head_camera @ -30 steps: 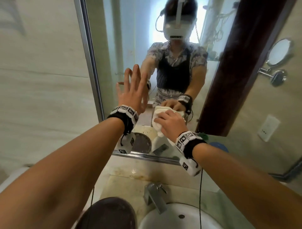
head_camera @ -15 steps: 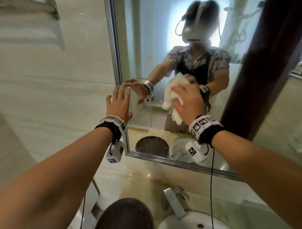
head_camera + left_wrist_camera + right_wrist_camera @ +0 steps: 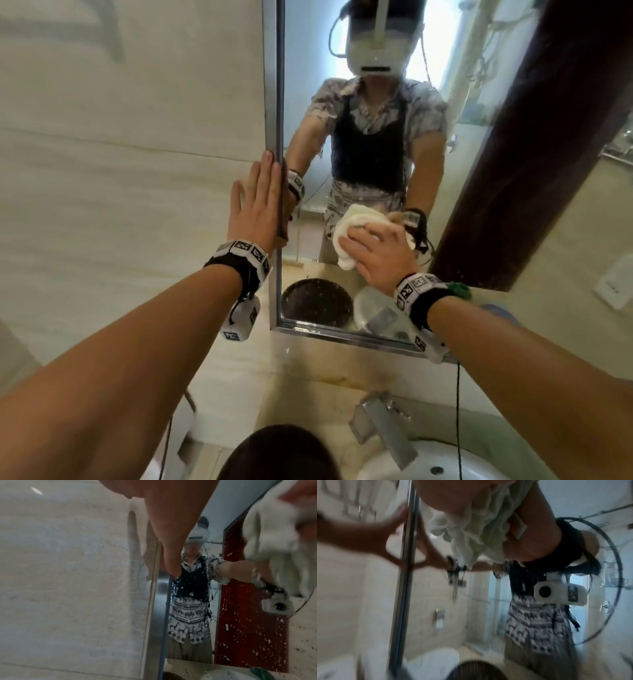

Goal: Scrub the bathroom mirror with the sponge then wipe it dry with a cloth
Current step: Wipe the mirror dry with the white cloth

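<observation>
The mirror (image 3: 274,102) hangs in a metal frame on the beige tiled wall. My right hand (image 3: 376,260) grips a bunched white cloth (image 3: 352,226) and presses it against the lower glass. The right wrist view shows the cloth (image 3: 479,527) crumpled under the palm, flat on the glass. My left hand (image 3: 255,205) lies with straight fingers on the wall, just left of the frame's edge. In the left wrist view, water drops speckle the mirror (image 3: 248,615), and the cloth (image 3: 267,534) shows at the upper right.
Below the mirror are a chrome faucet (image 3: 383,431) and a white basin (image 3: 428,469). A dark round object (image 3: 281,455) sits at the counter's front left. Green (image 3: 459,291) and blue (image 3: 496,310) items lie by my right wrist. A wall socket (image 3: 616,284) is at the right.
My right hand carried the cloth up the glass and back down. My left hand slid left, off the glass, over the frame and onto the wall.
</observation>
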